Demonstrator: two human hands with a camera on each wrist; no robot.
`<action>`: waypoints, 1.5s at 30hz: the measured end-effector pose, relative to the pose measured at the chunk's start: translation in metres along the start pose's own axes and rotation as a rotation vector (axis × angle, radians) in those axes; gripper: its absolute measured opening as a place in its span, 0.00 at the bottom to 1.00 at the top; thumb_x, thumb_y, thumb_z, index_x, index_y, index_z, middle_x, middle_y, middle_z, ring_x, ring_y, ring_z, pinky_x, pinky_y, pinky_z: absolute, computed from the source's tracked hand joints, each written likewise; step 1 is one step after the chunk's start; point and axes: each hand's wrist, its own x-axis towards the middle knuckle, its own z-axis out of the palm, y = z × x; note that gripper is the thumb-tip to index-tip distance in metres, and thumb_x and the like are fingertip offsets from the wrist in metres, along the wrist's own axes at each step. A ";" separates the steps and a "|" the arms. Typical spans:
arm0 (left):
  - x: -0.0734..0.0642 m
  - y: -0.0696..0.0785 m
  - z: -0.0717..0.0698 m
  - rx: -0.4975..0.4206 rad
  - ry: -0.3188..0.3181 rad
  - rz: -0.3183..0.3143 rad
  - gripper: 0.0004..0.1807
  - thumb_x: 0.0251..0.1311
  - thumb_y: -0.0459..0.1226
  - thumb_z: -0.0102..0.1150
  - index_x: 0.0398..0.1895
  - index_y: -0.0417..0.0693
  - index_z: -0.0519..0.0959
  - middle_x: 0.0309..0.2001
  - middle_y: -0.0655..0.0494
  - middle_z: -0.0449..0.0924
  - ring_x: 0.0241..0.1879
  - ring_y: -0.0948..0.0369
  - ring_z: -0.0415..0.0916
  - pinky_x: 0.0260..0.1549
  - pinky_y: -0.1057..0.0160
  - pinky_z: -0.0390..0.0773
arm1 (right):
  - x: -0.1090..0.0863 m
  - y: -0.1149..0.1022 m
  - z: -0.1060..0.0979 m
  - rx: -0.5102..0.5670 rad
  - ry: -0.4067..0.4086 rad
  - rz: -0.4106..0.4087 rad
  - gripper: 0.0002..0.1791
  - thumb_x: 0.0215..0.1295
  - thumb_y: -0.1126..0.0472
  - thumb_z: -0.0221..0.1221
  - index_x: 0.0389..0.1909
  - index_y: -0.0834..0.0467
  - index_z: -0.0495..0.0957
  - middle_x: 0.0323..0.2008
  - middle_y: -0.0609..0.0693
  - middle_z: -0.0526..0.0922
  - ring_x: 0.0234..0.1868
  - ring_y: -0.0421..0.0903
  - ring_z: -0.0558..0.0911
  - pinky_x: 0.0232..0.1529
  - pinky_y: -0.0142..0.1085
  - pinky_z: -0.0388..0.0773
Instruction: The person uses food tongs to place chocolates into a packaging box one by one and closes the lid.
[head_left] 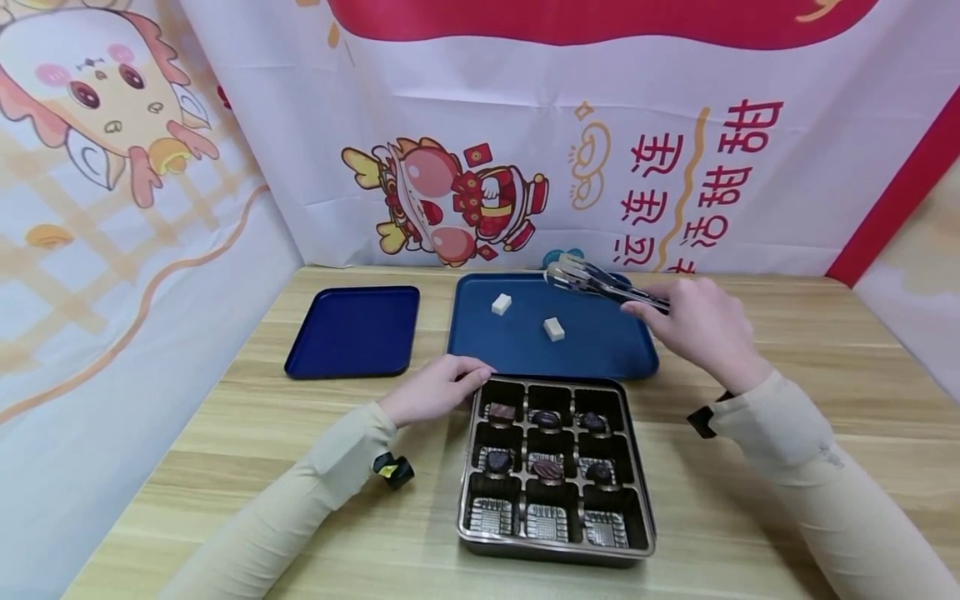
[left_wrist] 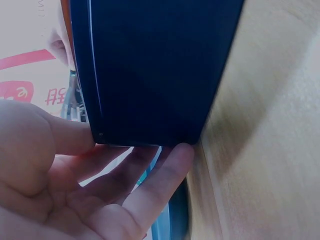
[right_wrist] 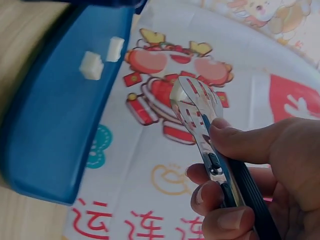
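Gripping tongs (head_left: 606, 287), right hand (head_left: 701, 325) hovers at three o'clock of large tray (head_left: 603, 346); left hand (head_left: 437, 388) grasps box (head_left: 555, 554) at eleven o'clock.

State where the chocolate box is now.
In the head view, the chocolate box sits right of centre, on the near side of the larger blue tray, with the left grip at its far left corner.

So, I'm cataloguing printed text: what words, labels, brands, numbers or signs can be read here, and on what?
"运连连": red, turned sideways on the cloth.
"活甜甜": beside it on the cloth; one more character at its lower end is cut off, unreadable.
Marks at the left wrist view's upper left: too faint to read.
Tongs, box, larger tray, square tray: no readable text.
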 end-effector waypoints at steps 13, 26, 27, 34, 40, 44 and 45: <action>0.000 -0.001 -0.001 0.008 0.003 -0.007 0.19 0.76 0.43 0.46 0.57 0.43 0.80 0.56 0.52 0.79 0.60 0.55 0.71 0.60 0.52 0.68 | -0.018 -0.028 -0.022 0.016 0.068 -0.133 0.16 0.64 0.41 0.62 0.36 0.49 0.87 0.10 0.43 0.61 0.11 0.42 0.64 0.12 0.38 0.56; 0.001 0.000 -0.001 0.018 -0.003 0.011 0.19 0.77 0.43 0.45 0.57 0.42 0.80 0.55 0.50 0.80 0.59 0.54 0.72 0.59 0.51 0.69 | -0.034 -0.037 -0.047 0.027 0.093 -0.191 0.22 0.60 0.43 0.67 0.48 0.53 0.87 0.15 0.41 0.74 0.13 0.39 0.66 0.13 0.38 0.60; 0.000 0.000 -0.001 0.021 -0.003 0.010 0.19 0.77 0.43 0.45 0.57 0.42 0.80 0.55 0.50 0.80 0.59 0.54 0.72 0.59 0.52 0.69 | -0.035 -0.036 -0.047 0.025 0.088 -0.197 0.22 0.60 0.43 0.68 0.49 0.52 0.87 0.15 0.41 0.74 0.12 0.39 0.66 0.13 0.38 0.60; 0.000 0.001 -0.002 0.014 -0.005 0.012 0.20 0.77 0.43 0.45 0.58 0.41 0.79 0.56 0.49 0.79 0.60 0.53 0.72 0.60 0.52 0.69 | -0.037 -0.032 -0.048 0.015 0.098 -0.292 0.21 0.58 0.44 0.69 0.48 0.52 0.87 0.12 0.35 0.68 0.12 0.36 0.63 0.14 0.36 0.62; 0.000 0.001 -0.002 0.014 -0.006 0.006 0.20 0.77 0.43 0.45 0.58 0.41 0.79 0.56 0.50 0.79 0.60 0.54 0.71 0.60 0.52 0.68 | -0.040 -0.031 -0.046 0.021 0.110 -0.415 0.18 0.56 0.47 0.71 0.45 0.51 0.87 0.26 0.41 0.84 0.17 0.35 0.73 0.15 0.37 0.68; 0.000 0.001 -0.001 0.015 -0.008 -0.002 0.20 0.76 0.43 0.46 0.58 0.42 0.80 0.56 0.50 0.79 0.60 0.54 0.72 0.60 0.52 0.68 | -0.042 -0.031 -0.046 0.025 0.099 -0.500 0.19 0.55 0.49 0.71 0.45 0.55 0.87 0.34 0.47 0.87 0.19 0.34 0.76 0.15 0.33 0.68; 0.001 0.001 -0.001 0.015 -0.008 -0.003 0.19 0.76 0.43 0.46 0.58 0.42 0.80 0.56 0.51 0.79 0.60 0.54 0.72 0.60 0.52 0.68 | -0.042 -0.031 -0.046 0.024 0.096 -0.515 0.19 0.55 0.49 0.71 0.45 0.55 0.87 0.35 0.47 0.87 0.19 0.34 0.75 0.15 0.32 0.67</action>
